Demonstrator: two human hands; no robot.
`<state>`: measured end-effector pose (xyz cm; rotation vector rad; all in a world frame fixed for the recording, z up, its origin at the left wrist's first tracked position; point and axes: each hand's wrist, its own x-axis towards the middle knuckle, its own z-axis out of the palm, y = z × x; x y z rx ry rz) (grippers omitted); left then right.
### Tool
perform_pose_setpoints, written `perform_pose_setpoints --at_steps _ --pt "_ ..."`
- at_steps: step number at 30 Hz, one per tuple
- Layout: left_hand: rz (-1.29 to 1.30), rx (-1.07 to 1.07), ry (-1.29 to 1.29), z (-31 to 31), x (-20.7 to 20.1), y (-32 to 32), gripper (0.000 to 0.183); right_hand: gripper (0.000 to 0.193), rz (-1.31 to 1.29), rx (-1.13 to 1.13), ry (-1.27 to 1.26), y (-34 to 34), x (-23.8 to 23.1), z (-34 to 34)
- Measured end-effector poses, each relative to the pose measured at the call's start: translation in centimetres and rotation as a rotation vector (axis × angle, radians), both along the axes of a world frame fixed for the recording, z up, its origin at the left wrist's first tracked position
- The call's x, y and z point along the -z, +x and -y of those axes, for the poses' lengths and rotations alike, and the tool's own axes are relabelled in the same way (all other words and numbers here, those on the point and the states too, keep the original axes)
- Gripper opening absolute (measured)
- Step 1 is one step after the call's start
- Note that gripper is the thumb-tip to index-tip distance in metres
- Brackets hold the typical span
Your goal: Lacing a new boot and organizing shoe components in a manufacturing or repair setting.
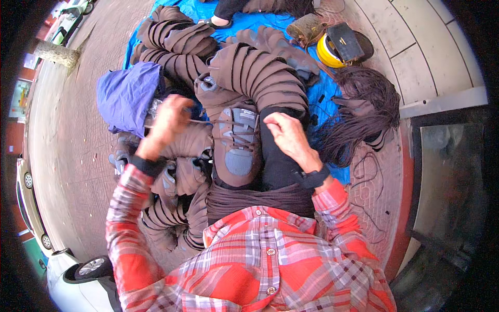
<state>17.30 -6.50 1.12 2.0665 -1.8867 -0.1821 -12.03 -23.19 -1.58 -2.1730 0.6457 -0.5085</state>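
A brown shoe upper (228,156) with a grey-blue toe panel lies across my lap, toe toward me. Brown laces criss-cross its front. From its left side a brown shoelace (200,122) runs taut to my left hand (170,120), which is blurred by motion with its fingers closed on the lace. My right hand (289,138) hovers just right of the upper, thumb and fingers pinched together; what they hold, if anything, is too small to make out. A thick bundle of brown laces (260,200) lies over my lap.
Long stacks of nested brown uppers (260,73) lie ahead and to the left on a blue tarp (244,28). A purple cloth (127,96) sits at left, a heap of laces (369,96) at right. Beyond are a yellow container (328,52) and another person's foot (220,22).
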Motion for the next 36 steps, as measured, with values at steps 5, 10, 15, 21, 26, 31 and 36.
perform_pose_setpoints --at_steps 5,10,15,21,26,31,36 --pt "-0.161 0.175 -0.091 4.7 0.8 -8.7 0.022 0.01 0.007 -0.078 -0.089 2.2 0.9 -1.0" --pt "0.17 0.317 0.049 5.4 0.4 -9.7 0.015 0.006 -0.171 -0.206 -0.189 2.9 0.9 -0.9" --pt "-0.36 0.211 0.015 5.2 2.9 -9.7 0.015 0.008 -0.204 -0.295 -0.133 3.1 1.4 0.3" --pt "-0.137 0.366 0.215 6.3 -0.5 -8.3 0.013 0.011 -0.304 -0.271 -0.074 3.3 0.9 -0.2" --pt "-0.473 -0.002 0.314 5.9 1.0 -8.5 0.021 0.014 -0.479 -0.163 -0.053 5.0 0.6 0.1" --pt "-0.593 -0.15 0.632 6.4 -0.3 -7.1 0.027 0.021 -0.222 -0.051 0.548 4.0 -0.6 1.5" --pt "-0.88 0.04 0.608 5.5 0.2 -2.9 0.019 0.012 0.041 -0.136 -0.168 3.4 3.4 1.2"
